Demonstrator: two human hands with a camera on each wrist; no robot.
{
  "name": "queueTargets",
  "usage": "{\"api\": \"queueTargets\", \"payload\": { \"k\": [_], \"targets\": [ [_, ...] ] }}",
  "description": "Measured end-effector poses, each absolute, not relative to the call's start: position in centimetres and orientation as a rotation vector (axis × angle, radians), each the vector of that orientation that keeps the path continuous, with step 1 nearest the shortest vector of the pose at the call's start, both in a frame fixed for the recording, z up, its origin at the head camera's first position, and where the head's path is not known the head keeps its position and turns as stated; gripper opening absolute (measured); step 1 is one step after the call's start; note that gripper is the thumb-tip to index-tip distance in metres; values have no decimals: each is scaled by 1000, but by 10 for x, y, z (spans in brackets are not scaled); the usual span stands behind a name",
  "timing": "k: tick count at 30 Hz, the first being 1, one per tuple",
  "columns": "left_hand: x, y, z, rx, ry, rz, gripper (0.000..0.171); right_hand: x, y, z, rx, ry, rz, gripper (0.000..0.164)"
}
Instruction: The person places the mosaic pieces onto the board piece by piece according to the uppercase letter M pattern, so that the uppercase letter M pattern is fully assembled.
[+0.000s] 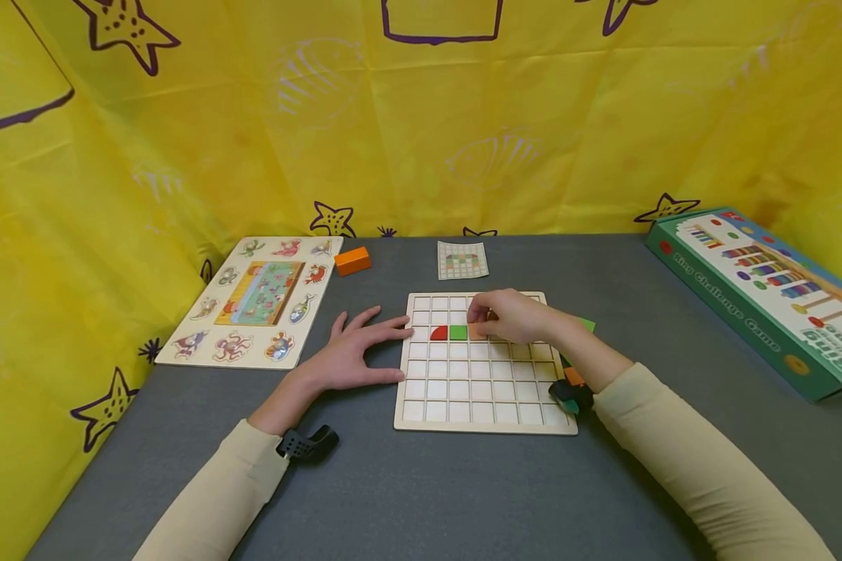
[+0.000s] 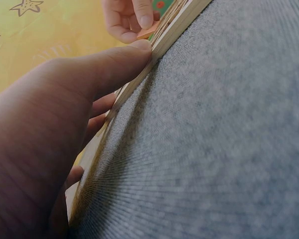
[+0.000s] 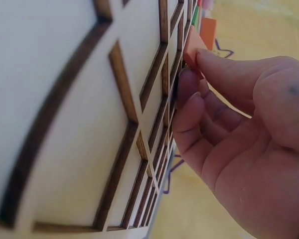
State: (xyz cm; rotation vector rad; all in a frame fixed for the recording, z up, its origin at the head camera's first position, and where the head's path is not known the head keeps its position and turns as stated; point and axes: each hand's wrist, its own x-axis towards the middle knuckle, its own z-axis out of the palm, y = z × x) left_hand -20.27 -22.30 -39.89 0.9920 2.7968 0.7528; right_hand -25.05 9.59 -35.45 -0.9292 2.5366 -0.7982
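Observation:
A square wooden grid board (image 1: 456, 389) lies on the grey table. In one of its upper rows sit a red tile (image 1: 440, 333) with a rounded corner and a green square tile (image 1: 458, 333). Just right of the green one, my right hand (image 1: 512, 315) pinches an orange square tile (image 3: 193, 47) between thumb and fingers; in the right wrist view the tile is tilted at the board's surface. My left hand (image 1: 347, 354) touches the board's left edge with spread fingers, the thumb (image 2: 124, 62) along the rim.
Beyond the board lies a small pattern card (image 1: 462, 260). An orange block (image 1: 353, 261) stands beside an animal picture puzzle (image 1: 252, 354) at left. Green and orange pieces (image 1: 574, 377) lie partly hidden under the right forearm. A game box (image 1: 765, 304) is at far right.

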Motion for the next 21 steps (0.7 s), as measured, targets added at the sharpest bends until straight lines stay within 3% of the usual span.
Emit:
{"api": "queueTargets", "payload": {
  "k": [9, 21],
  "targets": [
    [-203, -223, -398, 991, 2799, 747, 67, -251, 98, -351, -947, 2542, -765, 9],
    [-202, -222, -398, 989, 2800, 746, 67, -249, 127, -330, -874, 2572, -798, 24]
  ]
}}
